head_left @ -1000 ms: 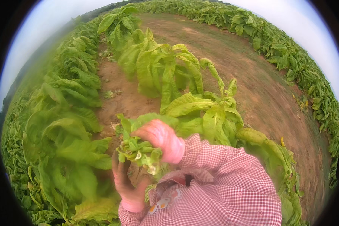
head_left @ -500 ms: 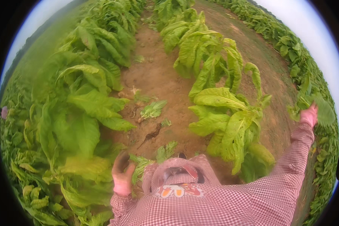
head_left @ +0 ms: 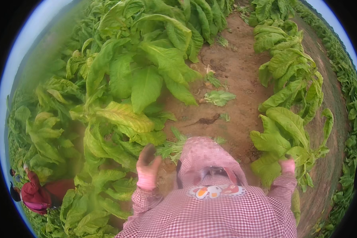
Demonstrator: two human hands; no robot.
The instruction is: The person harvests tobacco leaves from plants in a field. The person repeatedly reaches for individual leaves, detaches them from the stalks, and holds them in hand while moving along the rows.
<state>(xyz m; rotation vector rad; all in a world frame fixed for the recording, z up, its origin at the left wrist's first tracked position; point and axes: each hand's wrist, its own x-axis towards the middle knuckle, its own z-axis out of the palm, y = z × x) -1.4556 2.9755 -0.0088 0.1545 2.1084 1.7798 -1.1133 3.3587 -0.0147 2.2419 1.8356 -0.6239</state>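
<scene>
My left hand (head_left: 147, 167), in a pinkish glove dark at the fingers, is raised with thumb and fingers apart and nothing in it. It is beside the lower leaves of a tobacco plant (head_left: 125, 117), one of which is yellowing. On the right, my right hand (head_left: 288, 164) is at the broad green leaves of another tobacco plant (head_left: 279, 137). Its fingers are mostly lost among the leaves, so whether they grip one cannot be made out. Both arms wear red-and-white checked sleeves.
Bare brown soil (head_left: 242, 67) runs between the two plant rows, with torn leaf pieces (head_left: 219, 97) lying on it. Far left, a person in red (head_left: 33, 192) bends among the plants. A further row of plants (head_left: 345, 71) lines the right edge.
My right hand has come inward from the far right, where it held a leaf, to the right-hand plant. The view has swung left, bringing in the person in red. My left hand stays open.
</scene>
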